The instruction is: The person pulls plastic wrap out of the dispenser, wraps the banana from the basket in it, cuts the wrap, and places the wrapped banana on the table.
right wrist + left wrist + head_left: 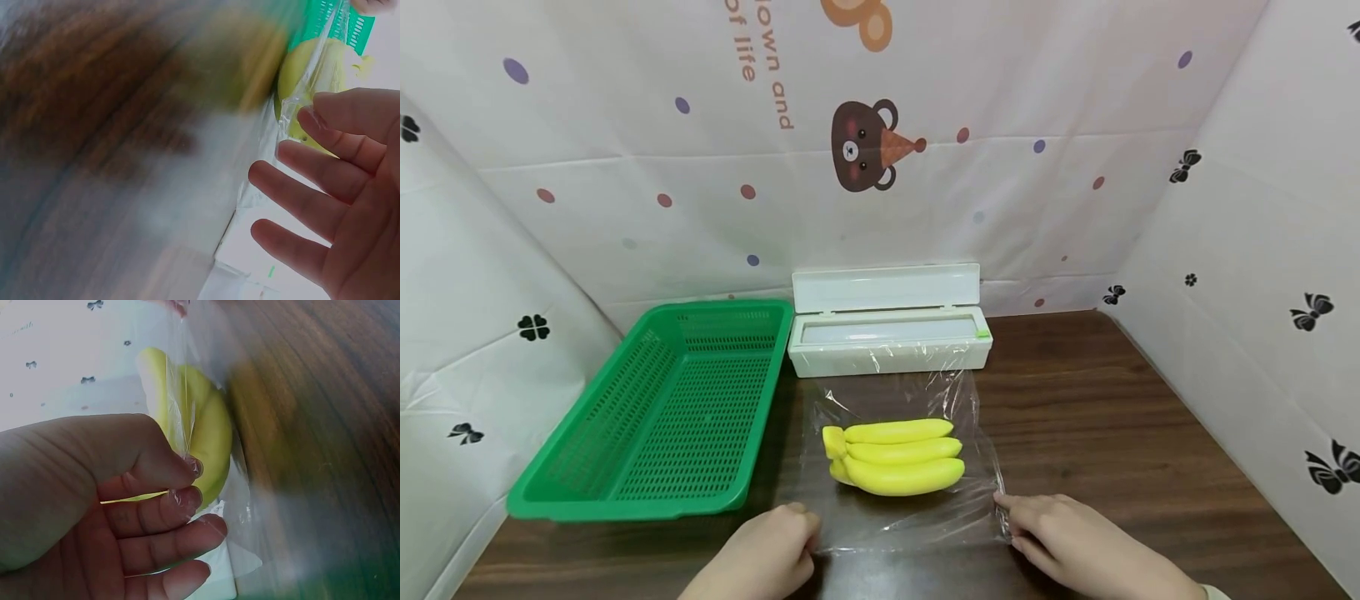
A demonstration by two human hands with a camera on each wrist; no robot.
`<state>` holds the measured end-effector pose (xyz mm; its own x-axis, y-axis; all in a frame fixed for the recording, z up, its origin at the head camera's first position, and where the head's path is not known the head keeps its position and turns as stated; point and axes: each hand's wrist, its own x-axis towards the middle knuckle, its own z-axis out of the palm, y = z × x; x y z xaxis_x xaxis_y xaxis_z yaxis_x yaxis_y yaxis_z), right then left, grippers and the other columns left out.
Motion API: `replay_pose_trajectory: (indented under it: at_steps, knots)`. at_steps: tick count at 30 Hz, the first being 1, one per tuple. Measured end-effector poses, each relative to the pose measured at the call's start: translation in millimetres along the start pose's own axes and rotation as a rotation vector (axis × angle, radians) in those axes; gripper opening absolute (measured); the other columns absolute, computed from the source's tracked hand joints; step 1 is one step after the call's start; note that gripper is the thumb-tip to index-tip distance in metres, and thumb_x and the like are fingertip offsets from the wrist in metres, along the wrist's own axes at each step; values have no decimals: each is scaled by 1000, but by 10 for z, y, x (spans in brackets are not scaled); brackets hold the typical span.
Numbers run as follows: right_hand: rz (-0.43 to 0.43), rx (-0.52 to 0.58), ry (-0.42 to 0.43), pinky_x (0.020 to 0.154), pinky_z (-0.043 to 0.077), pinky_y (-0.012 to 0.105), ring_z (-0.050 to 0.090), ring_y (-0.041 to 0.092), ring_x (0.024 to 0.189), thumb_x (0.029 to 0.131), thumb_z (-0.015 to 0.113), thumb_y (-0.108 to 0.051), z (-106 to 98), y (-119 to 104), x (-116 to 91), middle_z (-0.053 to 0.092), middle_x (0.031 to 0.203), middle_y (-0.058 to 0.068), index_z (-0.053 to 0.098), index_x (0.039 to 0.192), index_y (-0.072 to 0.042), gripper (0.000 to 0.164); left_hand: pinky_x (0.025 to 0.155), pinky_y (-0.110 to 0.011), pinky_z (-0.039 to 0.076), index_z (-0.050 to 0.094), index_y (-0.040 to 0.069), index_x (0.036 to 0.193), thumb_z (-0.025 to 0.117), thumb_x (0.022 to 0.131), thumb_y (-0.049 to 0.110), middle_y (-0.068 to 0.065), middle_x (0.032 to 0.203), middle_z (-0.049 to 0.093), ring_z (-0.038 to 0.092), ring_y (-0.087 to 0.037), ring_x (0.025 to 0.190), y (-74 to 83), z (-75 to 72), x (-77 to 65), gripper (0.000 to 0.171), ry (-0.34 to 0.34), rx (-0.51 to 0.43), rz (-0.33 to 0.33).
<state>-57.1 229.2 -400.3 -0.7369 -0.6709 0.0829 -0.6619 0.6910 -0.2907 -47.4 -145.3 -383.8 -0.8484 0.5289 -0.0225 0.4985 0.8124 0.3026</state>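
Yellow bananas (pixel 898 452), green basket (pixel 677 425)

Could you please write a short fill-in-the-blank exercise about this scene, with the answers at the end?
1. The left hand and right hand each pinch the clear plastic wrap between finger and ____.
2. The bananas are ____ in colour.
3. In the head view, the green basket stands ____ of the bananas.
4. The wrap dispenser's lid is not closed but ____.

Missing words: thumb; yellow; left; open.

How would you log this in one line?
left grip: pinches film; right grip: pinches film; bananas: in front of box; box: open
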Motion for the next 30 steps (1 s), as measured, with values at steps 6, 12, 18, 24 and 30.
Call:
replay_pose_trajectory:
  at_steps: [6, 12, 18, 24, 30]
  knots:
    - [-3, -62, 79, 65, 48, 25, 59, 2, 89, 89, 64, -20, -17, -39, -17, 62, 127, 6, 48, 75, -34, 26, 49, -20, 33, 52, 21, 63, 62, 66, 2, 13, 62, 42, 36, -1, 54, -2, -36, -2, 22, -6, -10, -1]
    - [-1, -121, 148, 64, 48, 27, 59, 0, 82, 87, 67, -21, -48, -59, -25, 61, 129, 7, 51, 77, -34, 23, 49, -18, 32, 48, 22, 60, 61, 67, 1, 14, 61, 39, 34, -1, 55, 3, -70, -7, 25, 60, 8, 12]
    - [16, -124, 136, 71, 53, 41, 65, 8, 88, 88, 66, -23, -113, -57, -9, 59, 131, 7, 52, 78, -35, 21, 49, -18, 33, 49, 22, 62, 60, 66, 1, 14, 62, 40, 34, -1, 55, 23, -117, -9, 24, 86, 10, 7]
    - [-4, -154, 193, 67, 51, 34, 65, 9, 87, 85, 69, -21, -158, -49, 33, 60, 129, 6, 53, 78, -34, 22, 49, -17, 31, 47, 21, 62, 60, 67, 1, 14, 60, 36, 32, -2, 54, 20, -151, 2, 25, 151, 50, 1]
    - [-9, -179, 255, 68, 51, 33, 66, 12, 93, 83, 71, -18, -206, -34, 73, 62, 125, 5, 53, 78, -32, 24, 47, -18, 29, 43, 20, 62, 62, 69, 2, 13, 60, 34, 30, -2, 54, 24, -163, 9, 27, 234, 97, 1]
